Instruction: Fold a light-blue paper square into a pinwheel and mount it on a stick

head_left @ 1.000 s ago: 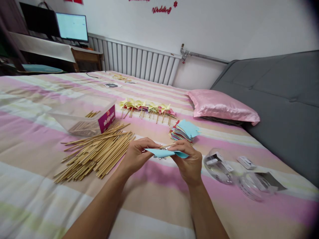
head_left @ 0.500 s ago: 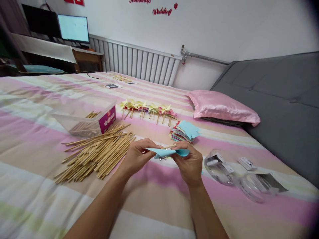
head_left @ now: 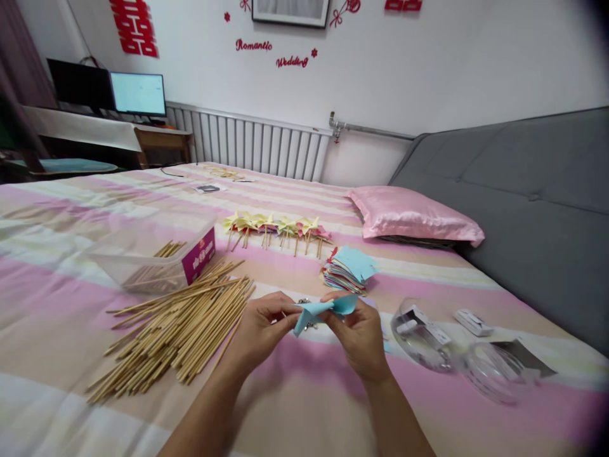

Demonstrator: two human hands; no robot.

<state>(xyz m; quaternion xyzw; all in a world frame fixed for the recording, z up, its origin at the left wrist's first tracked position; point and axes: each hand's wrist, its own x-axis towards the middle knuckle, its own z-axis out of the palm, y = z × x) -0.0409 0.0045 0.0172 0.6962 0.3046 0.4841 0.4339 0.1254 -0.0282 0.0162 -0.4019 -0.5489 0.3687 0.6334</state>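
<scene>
A light-blue paper pinwheel (head_left: 314,310) with curled blades is held low over the bed, between my two hands. My left hand (head_left: 264,324) pinches its left side between thumb and fingers. On the other side, my right hand (head_left: 360,333) closes thumb and fingers on the folded blades and the middle. Fingers and paper hide the pinwheel's back. Small shiny metal pieces (head_left: 310,326) lie on the bed behind it, partly covered. Further back is a stack of coloured paper sheets (head_left: 343,273), blue on top.
Left of my hands lies a heap of bamboo sticks (head_left: 183,333), beside a clear plastic box (head_left: 107,257) holding more sticks. Finished pinwheels (head_left: 278,227) lie in a row behind. Clear round containers (head_left: 419,343) and a small white box (head_left: 472,322) sit right, below a pink pillow (head_left: 413,212).
The view has tilted up, so everything sits lower. The paper has turned in my fingers, with its left blade now hanging down. A thin stick piece seen above it earlier is now hidden.
</scene>
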